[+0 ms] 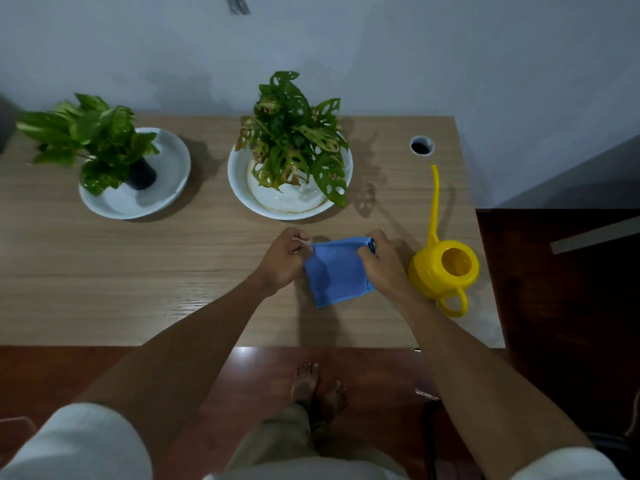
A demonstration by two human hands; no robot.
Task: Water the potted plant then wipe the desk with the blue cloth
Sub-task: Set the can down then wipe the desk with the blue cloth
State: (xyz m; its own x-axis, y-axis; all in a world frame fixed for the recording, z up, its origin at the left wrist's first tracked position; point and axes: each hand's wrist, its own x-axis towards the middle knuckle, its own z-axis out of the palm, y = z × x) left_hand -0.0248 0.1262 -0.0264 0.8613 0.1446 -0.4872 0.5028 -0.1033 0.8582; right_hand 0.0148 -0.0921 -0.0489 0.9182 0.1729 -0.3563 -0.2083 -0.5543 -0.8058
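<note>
A blue cloth (335, 271) hangs stretched between both hands just above the wooden desk (138, 271). My left hand (284, 259) pinches its upper left corner. My right hand (382, 261) grips its upper right corner. Behind the cloth stands a potted plant with holed leaves (294, 133) in a white bowl (239, 181). A yellow watering can (445, 268) with a long thin spout rests on the desk just right of my right hand, its handle toward the front edge.
A second leafy plant (90, 133) in a black pot sits in a white dish (166, 174) at the back left. A round cable hole (421, 145) is at the desk's back right. A wall runs behind the desk; a dark floor lies to the right.
</note>
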